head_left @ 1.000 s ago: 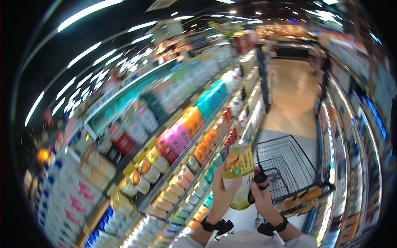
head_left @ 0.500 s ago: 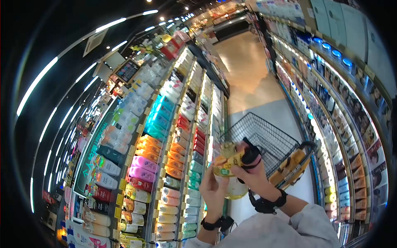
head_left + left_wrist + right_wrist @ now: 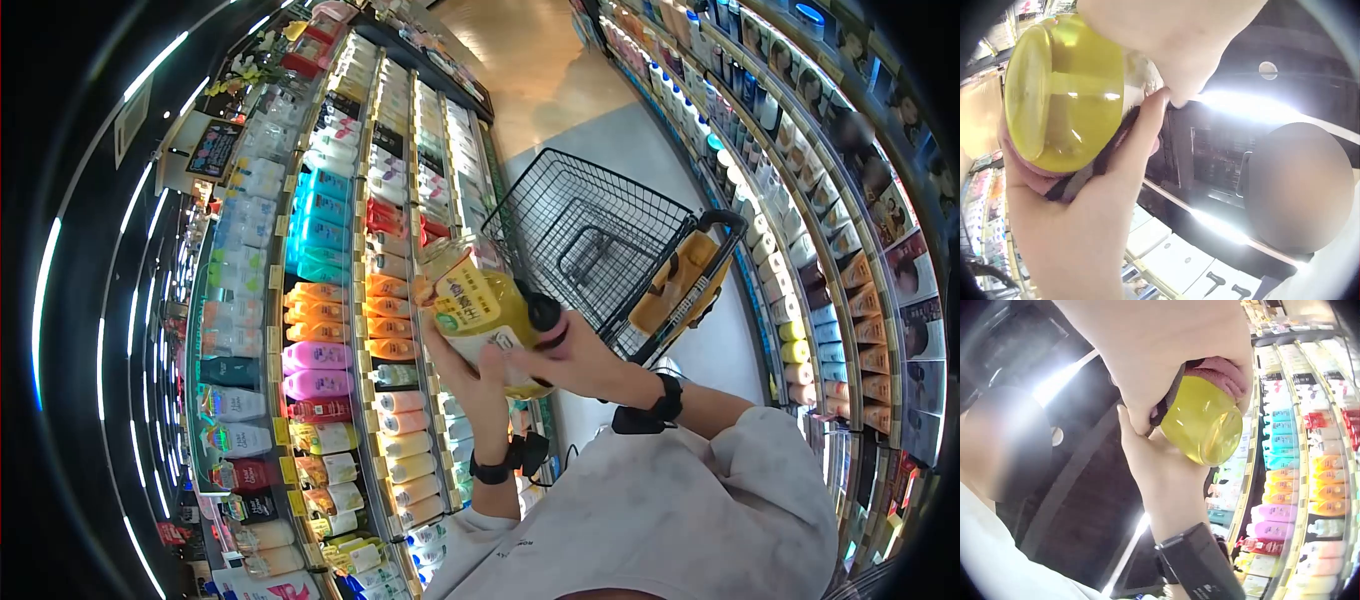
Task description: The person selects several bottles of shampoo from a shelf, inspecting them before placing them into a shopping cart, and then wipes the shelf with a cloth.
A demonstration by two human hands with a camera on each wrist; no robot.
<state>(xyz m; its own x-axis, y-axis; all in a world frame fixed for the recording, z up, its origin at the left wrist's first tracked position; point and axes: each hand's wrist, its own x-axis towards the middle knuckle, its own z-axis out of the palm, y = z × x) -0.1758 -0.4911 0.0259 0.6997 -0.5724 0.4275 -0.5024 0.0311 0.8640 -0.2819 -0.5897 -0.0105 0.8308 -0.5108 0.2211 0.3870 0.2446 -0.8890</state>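
Head view: a shop aisle, with a tall shelf of colourful bottles (image 3: 322, 300) along the left and another stocked shelf (image 3: 810, 220) along the right. Ahead stands a black wire shopping cart (image 3: 590, 225), a tan panel (image 3: 685, 265) near its handle. The person wears a pale shirt (image 3: 650, 510). Before it, held up between both hands, is a clear bottle of yellow liquid (image 3: 478, 300) — tilted, its label facing up. The left hand (image 3: 462, 365) curls around it; the right hand (image 3: 575, 362) grips the other side, black-and-pink material (image 3: 1219, 372) pressed between palm and bottle. Each wrist carries a black strap (image 3: 650, 405).
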